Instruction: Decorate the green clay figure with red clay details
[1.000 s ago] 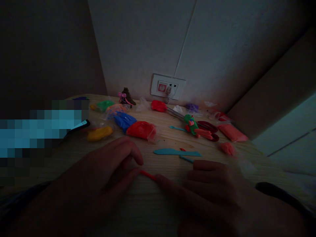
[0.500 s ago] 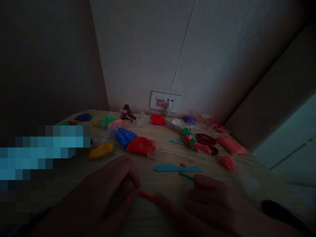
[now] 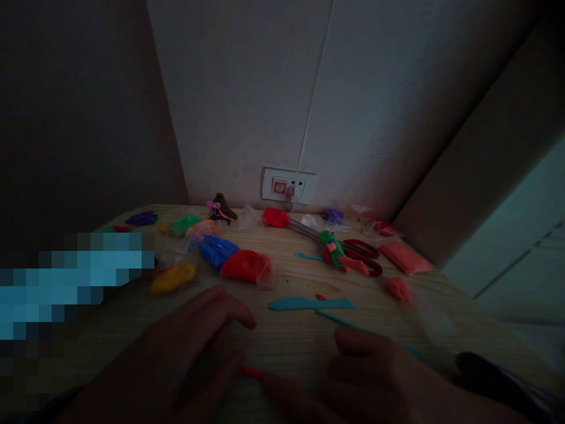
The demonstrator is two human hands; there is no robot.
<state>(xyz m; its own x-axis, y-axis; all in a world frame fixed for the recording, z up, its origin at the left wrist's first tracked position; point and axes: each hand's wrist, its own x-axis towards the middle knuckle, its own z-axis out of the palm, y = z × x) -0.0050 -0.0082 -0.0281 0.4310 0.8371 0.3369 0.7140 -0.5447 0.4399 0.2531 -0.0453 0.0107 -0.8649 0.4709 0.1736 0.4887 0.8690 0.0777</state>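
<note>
A thin red strip of modelling clay (image 3: 251,373) lies low in the middle of the view. My left hand (image 3: 189,335) is open around its left end, thumb close to the tip and index finger lifted away. On the strip's right end rests one outstretched finger of my right hand (image 3: 362,371); its other fingers are curled in, with nothing visible in them. Beyond the hands lie a blue plastic knife (image 3: 309,303), a small red bit (image 3: 321,297) and a thin blue tool (image 3: 344,320), partly hidden behind the right hand.
Bags of red (image 3: 245,266), blue (image 3: 216,252) and yellow clay (image 3: 174,278) lie at left. A green clay figure (image 3: 333,247) rests by red-handled scissors (image 3: 364,250). Pink clay (image 3: 399,288) is at right, a brown clay shape (image 3: 222,209) near the wall socket (image 3: 289,185).
My left index finger has lifted off the red clay strip, opening the pinch. Both hands and the strip sit slightly lower and further left in view; more of the thin blue tool shows.
</note>
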